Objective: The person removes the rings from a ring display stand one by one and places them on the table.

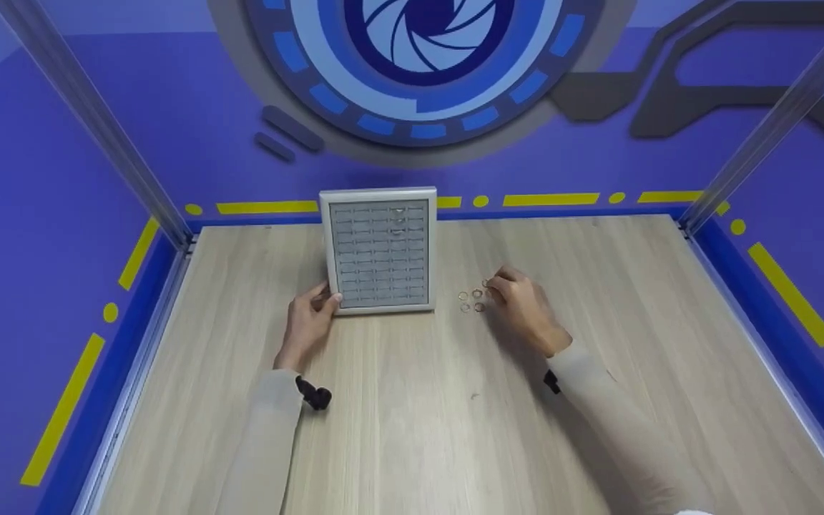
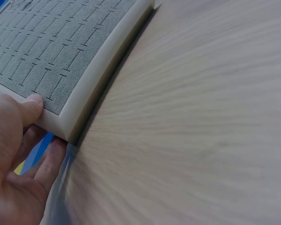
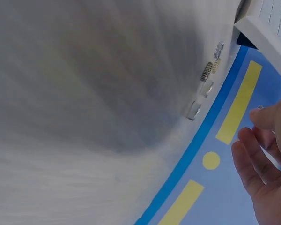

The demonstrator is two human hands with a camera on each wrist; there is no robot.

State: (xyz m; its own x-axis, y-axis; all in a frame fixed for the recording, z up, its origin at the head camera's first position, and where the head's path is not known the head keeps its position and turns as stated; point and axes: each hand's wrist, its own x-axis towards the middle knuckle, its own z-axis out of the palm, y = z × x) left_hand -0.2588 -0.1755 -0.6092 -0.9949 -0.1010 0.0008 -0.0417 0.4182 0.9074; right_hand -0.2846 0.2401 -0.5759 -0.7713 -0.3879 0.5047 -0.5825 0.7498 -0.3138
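Observation:
A ring display board [image 1: 382, 268] with a pale frame and grey slotted padding stands tilted back on the table. A few rings [image 1: 398, 220] sit in its upper right slots. My left hand [image 1: 308, 318] grips its lower left edge; in the left wrist view the thumb [image 2: 33, 107] lies on the front of the frame, with other fingers behind. Right of the board, my right hand [image 1: 523, 304] pinches a small ring [image 3: 260, 108] between thumb and fingertip, mostly hidden by them. Several loose rings [image 1: 465, 307] lie beside that hand, also visible as shiny bands [image 3: 206, 71] in the right wrist view.
The wooden table [image 1: 412, 429] is bounded by a purple-blue back wall [image 1: 562, 164] and side walls with yellow markings. Metal posts [image 1: 97, 121] rise at the back corners. Black straps [image 1: 314, 395] show at both sleeve cuffs.

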